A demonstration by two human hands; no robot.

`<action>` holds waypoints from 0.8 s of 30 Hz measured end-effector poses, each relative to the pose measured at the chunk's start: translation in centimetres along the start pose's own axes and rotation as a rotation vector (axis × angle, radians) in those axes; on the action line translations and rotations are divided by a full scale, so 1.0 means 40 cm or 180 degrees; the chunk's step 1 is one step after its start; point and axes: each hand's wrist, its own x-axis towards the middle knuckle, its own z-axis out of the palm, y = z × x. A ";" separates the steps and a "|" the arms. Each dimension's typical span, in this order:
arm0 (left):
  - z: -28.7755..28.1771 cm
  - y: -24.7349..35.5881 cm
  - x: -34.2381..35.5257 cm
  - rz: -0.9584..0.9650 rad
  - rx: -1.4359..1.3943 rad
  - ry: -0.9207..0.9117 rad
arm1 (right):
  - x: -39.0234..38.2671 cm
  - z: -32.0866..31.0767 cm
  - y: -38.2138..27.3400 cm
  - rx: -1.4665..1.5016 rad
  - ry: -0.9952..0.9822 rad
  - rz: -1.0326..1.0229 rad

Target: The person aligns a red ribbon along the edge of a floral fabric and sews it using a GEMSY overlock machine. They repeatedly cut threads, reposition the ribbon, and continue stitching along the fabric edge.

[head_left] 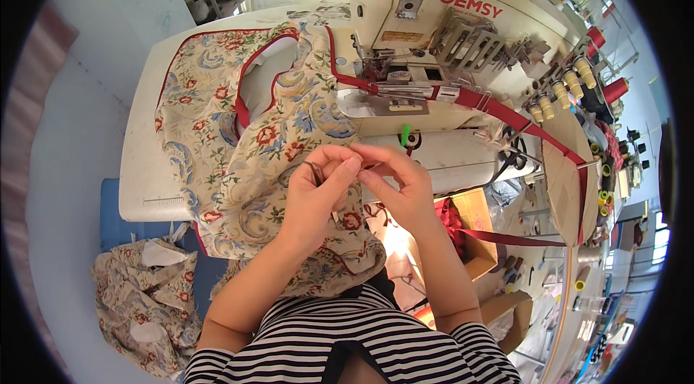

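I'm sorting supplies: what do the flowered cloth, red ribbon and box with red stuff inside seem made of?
Flowered cloth: matte fabric, probably woven, given its soft folds; fibre unclear. Red ribbon: likely fabric tape, fairly smooth, a flat, bending strip. Box: probably cardboard, dull brown with thin walls.

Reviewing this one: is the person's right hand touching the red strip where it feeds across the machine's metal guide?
Apart. The head view shows the right hand below the red strip, with pale machine surface visible between them.
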 end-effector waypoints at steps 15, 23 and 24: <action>-0.049 -0.016 -0.032 0.0212 0.0976 -0.0080 | 0.008 0.010 0.014 0.0342 0.0816 0.0462; -0.036 0.004 -0.023 0.0236 0.1095 -0.0080 | 0.008 0.010 0.001 0.0303 0.0862 0.0507; -0.038 0.002 -0.019 0.0305 0.1155 -0.0091 | 0.008 0.010 0.001 0.0302 0.0867 0.0508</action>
